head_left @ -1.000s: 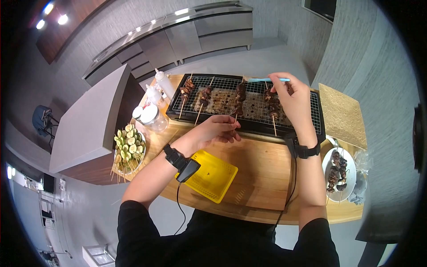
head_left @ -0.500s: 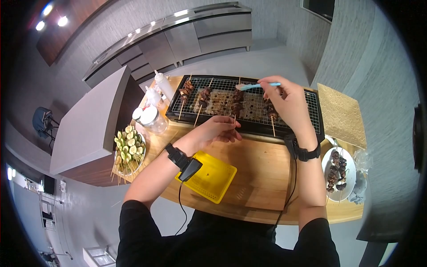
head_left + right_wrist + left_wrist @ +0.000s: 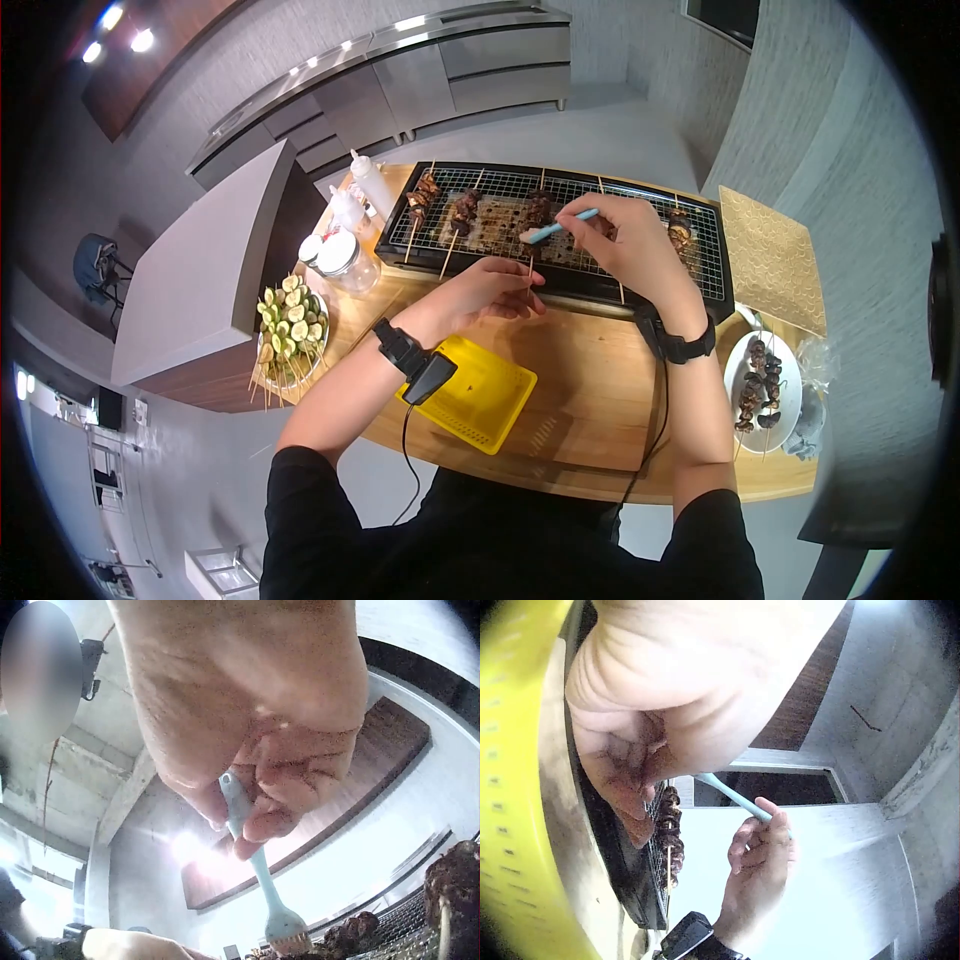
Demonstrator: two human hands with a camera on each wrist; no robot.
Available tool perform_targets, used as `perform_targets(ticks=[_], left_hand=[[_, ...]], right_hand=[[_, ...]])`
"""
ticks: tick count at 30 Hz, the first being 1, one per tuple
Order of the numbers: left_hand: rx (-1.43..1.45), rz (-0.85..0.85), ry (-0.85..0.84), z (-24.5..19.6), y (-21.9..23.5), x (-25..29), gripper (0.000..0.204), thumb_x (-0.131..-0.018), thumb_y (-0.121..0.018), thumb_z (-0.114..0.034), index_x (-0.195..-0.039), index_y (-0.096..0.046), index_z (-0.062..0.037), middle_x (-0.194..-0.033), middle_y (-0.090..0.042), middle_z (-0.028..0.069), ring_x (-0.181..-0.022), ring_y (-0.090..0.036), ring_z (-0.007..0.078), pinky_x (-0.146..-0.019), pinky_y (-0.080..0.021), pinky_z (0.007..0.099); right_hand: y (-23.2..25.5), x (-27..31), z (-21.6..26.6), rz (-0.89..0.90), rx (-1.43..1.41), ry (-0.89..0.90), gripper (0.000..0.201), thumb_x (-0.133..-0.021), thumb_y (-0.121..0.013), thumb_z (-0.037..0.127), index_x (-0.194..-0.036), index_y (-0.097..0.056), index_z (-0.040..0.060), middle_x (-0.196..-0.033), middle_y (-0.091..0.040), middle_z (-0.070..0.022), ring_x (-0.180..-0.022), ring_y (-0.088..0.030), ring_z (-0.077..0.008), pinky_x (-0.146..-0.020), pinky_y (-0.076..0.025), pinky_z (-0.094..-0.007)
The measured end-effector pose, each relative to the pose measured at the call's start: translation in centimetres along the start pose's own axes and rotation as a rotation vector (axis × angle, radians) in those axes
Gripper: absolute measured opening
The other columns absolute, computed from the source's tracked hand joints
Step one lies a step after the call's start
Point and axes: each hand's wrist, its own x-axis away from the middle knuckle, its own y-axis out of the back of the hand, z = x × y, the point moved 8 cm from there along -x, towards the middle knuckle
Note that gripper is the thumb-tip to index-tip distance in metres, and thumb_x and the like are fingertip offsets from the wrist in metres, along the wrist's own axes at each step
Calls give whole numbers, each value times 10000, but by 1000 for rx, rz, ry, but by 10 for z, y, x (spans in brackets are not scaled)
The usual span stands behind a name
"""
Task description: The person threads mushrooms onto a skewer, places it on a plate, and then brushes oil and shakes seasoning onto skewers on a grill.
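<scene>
Several meat skewers lie across a black grill with a wire grid. My left hand pinches the near stick end of the middle meat skewer at the grill's front edge. My right hand holds a light blue basting brush by its handle between thumb and fingers. The bristles are at the lower part of that skewer's meat; in the right wrist view the brush head points down at the meat. Behind my right hand, another skewer is partly hidden.
A yellow plastic basket lies on the wooden table below my left forearm. Squeeze bottles and lidded jars stand left, beside a plate of vegetable skewers. At right are a white plate of meat skewers and a gold board.
My right hand has brought the brush left and toward me, from the far end of the middle skewer down along its meat. The left hand stays at the stick.
</scene>
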Motion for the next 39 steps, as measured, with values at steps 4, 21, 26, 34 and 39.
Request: perform_targets(ticks=[4,21,26,34,39], left_hand=[[5,8,3,2,0,-1,225,-1082,-530,-207,-1199,-623,-40,-994,-761,138,-831,-719,155,-764,-571,251],[35,-1,3,1,-1,1,219,-1087,-532,-194,-1205,-630,-39,-970,-756,122,-808,-709,152,-721,-546,245],[34,-2,5,1,-1,1,217,-1089,-527,-187,-1210,-628,-38,-970,-758,122,-811,-711,149,-719,-542,237],[38,-2,2,4,0,0,215,-1091,-529,-195,-1203,-632,-43,-966,-759,121,-815,-712,149,-712,-538,236],[43,-5,2,2,-1,1,210,-1090,-531,-197,-1199,-633,-48,-964,-759,120,-810,-711,147,-709,-534,233]], right_hand=[[0,-2,-6,-27,22,24,141,-976,-708,141,-1056,-744,30,-677,-640,-26,-558,-477,-54,-515,-358,-249],[-1,-5,-39,-199,46,-31,182,-982,-703,159,-1122,-750,54,-730,-714,-38,-547,-512,-65,-522,-385,-251],[-3,-4,-44,-188,48,-76,198,-985,-705,181,-1126,-751,50,-740,-723,-48,-556,-528,-66,-523,-393,-255],[1,-3,-47,-236,37,-66,183,-986,-713,169,-1098,-757,31,-696,-685,-18,-556,-508,-44,-515,-380,-244],[6,-3,-39,-271,-16,-10,155,-937,-742,196,-968,-758,45,-540,-537,-79,-454,-470,-155,-476,-355,-312]])
